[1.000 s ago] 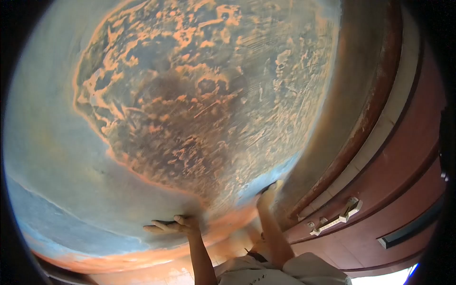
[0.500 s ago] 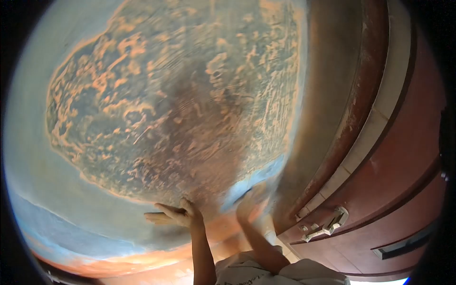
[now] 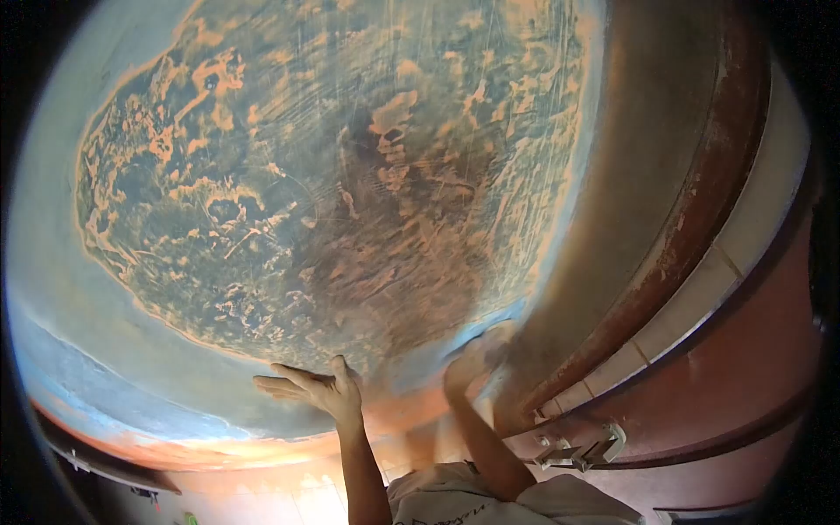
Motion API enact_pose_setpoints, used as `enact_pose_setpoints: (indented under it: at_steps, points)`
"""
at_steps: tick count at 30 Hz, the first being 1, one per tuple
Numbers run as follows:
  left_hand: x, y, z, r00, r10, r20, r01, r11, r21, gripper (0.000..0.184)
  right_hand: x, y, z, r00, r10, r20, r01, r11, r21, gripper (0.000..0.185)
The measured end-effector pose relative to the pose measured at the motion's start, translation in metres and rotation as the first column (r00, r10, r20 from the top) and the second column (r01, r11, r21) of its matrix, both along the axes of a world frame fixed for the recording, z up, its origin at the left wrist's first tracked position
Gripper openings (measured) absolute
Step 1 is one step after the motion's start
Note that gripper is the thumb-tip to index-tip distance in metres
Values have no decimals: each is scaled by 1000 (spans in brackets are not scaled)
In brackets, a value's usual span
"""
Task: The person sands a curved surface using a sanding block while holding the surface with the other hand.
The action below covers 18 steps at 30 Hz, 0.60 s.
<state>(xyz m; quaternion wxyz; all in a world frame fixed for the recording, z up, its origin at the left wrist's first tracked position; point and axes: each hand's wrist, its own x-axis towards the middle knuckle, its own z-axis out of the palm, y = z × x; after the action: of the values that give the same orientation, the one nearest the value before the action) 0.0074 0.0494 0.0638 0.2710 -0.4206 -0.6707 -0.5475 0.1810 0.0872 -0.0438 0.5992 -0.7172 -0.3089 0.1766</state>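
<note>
A broad mottled patch (image 3: 219, 201) of orange and grey-green, wet-looking and streaked, fills most of the head view. Around it runs a smoother blue-grey border (image 3: 57, 236). My left hand (image 3: 319, 389) is open at the patch's lower edge, thumb up and fingers stretched to the left. It holds nothing, and whether it touches the surface is unclear. To its right, my right hand (image 3: 477, 359) is at the patch's lower right edge, beside a pale blue strip. Motion smears its fingers, so anything in them cannot be made out.
Along the right side run a brown band (image 3: 647, 140), a dark red strip (image 3: 700, 184) and a pale tiled ledge (image 3: 691, 289). Beyond stands a reddish door (image 3: 744, 350) with a metal handle (image 3: 586, 451). Pale floor tiles (image 3: 271, 494) show at the bottom.
The camera view has shifted, so the door handle and ledge appear lower. My left hand appears slightly further left, still spread. My right hand appears slightly further right and remains blurred.
</note>
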Motion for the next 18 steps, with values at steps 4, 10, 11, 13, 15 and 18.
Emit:
enact_pose_setpoints:
  at_steps: [4, 10, 11, 13, 15, 18]
  points:
    - [-1, -4, 0, 999, -15, -35, 14, 1000, -28, 113, -64, -26, -13, 842, 243, 482, -358, 920, 162, 45]
    - [-6, -20, 2, 994, -105, -22, 102, 990, -102, 131, -5, 11, -15, 975, 222, 28, -221, 975, -22, 45]
    - [-6, -20, 2, 993, -121, -10, 119, 986, -114, 131, -18, 8, -20, 947, 295, 130, -291, 955, -51, 45]
    - [-5, -19, 2, 990, -138, 0, 137, 983, -123, 131, -60, -20, 0, 452, 622, 639, -255, 777, -576, 46]
    - [-4, -19, 1, 986, -165, -4, 164, 981, -104, 130, -62, -27, 4, -80, 774, 628, 96, 633, -768, 48]
    - [-4, -25, 4, 982, -187, -1, 185, 975, -126, 127, -18, -10, -27, 862, 295, 412, -373, 920, 121, 64]
